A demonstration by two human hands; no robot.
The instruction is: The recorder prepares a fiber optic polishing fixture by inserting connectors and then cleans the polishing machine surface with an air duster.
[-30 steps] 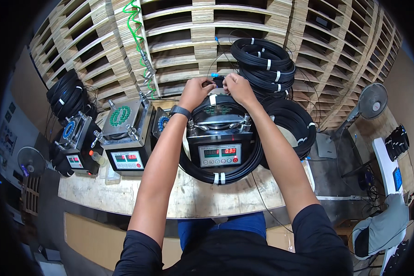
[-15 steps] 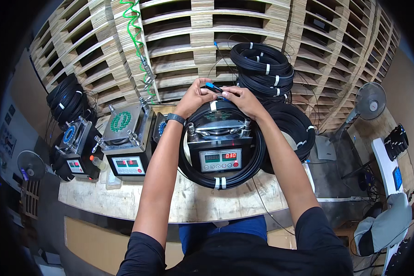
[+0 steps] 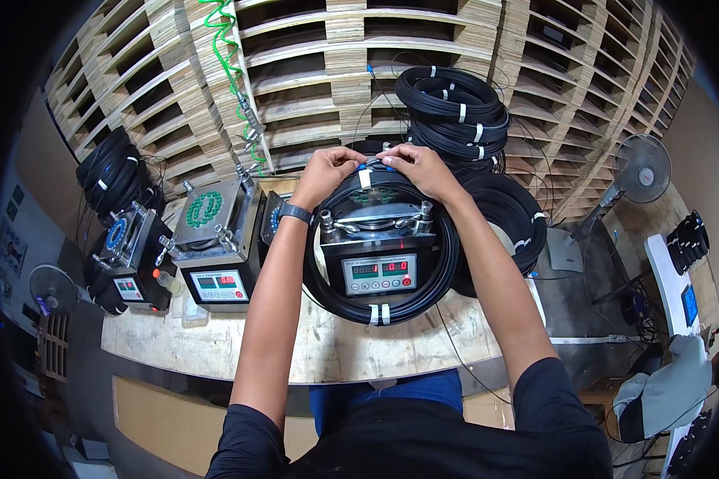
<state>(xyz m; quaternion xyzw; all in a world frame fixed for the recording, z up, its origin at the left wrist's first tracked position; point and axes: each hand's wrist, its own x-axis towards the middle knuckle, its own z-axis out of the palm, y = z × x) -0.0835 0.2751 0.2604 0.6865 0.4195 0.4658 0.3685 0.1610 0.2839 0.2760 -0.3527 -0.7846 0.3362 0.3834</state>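
The person is working on a black cable coil (image 3: 447,263) that sits around a small grey machine (image 3: 378,251) on the wooden desk (image 3: 327,347). The step looks like tying the top of the coil with a white band (image 3: 365,177). Both hands meet there. The left hand (image 3: 327,172) is curled and pinches the coil beside the band. The right hand (image 3: 420,166) is curled too, with its fingertips pressing on the same spot. Two white bands (image 3: 379,314) already hold the bottom of the coil. The next move likely needs a careful, tight pull so the band stays snug. More tied coils (image 3: 454,108) are stacked behind.
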